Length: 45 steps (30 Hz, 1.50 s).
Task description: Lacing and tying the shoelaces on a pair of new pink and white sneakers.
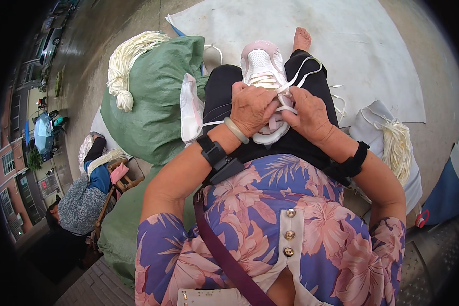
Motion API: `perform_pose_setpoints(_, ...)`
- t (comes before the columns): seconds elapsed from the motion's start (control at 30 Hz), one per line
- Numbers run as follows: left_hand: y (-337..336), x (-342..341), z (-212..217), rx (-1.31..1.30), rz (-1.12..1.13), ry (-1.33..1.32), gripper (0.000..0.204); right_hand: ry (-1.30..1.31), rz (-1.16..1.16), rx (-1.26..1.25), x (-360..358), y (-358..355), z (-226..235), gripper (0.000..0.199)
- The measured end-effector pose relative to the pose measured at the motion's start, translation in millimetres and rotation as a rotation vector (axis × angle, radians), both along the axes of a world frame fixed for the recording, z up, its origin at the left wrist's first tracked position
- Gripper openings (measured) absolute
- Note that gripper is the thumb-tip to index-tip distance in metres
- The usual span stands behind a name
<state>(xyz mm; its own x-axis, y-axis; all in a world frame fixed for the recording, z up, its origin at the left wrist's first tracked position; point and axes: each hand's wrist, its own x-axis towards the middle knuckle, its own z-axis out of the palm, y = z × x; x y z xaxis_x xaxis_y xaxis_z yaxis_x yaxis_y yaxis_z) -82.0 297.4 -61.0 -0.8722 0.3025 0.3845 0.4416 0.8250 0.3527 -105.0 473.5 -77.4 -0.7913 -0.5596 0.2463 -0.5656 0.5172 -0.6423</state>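
A white and pale pink sneaker rests on my lap, its toe pointing away from me. My left hand is closed over the laced part, fingers bent and pressed together. From the right side my right hand pinches the white shoelace between thumb and fingers. A loose loop of lace arcs up past the right hand. My left fingertips are partly hidden, so what they grip is hard to see, though lace runs right beside them. Another white and pink shoe lies against my left thigh.
A large green sack stands at my left with a bundle of cream laces on it. More laces hang over a pale sack at the right. A white sheet covers the ground ahead. Another person sits at far left.
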Motion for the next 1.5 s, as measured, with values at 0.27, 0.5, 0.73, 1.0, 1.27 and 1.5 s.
perform_pose_setpoints(0.27, -7.5, -15.8, 6.1, -0.098, 0.017, -0.104, 0.014, -0.008, -0.004, -0.109, -16.6, -10.2, -6.5, 0.018)
perform_pose_setpoints(0.5, 10.1, -21.5, 6.8, -0.161, -0.101, -0.037, 0.008, -0.058, -0.002, -0.097, -11.0, 6.8, -10.0, 0.016)
perform_pose_setpoints(0.73, 22.1, -17.3, 21.8, -0.169, -0.145, -0.021, 0.014, -0.181, -0.052, -0.165, -5.6, 13.5, -6.7, 0.039)
perform_pose_setpoints(1.0, -89.1, 53.6, 87.1, -0.111, -0.025, -0.441, 0.011, -0.321, -0.006, -0.070, -3.0, 19.4, 1.4, 0.040)
perform_pose_setpoints(1.27, -166.4, 139.9, 77.4, -0.103, 0.291, -0.510, 0.009, -0.223, 0.028, -0.101, 3.3, 15.6, 3.6, 0.056)
perform_pose_setpoints(1.5, -104.2, 68.6, 61.6, -0.115, 0.188, -0.254, 0.018, -0.793, 0.075, -0.280, -2.6, 39.7, 6.9, 0.046)
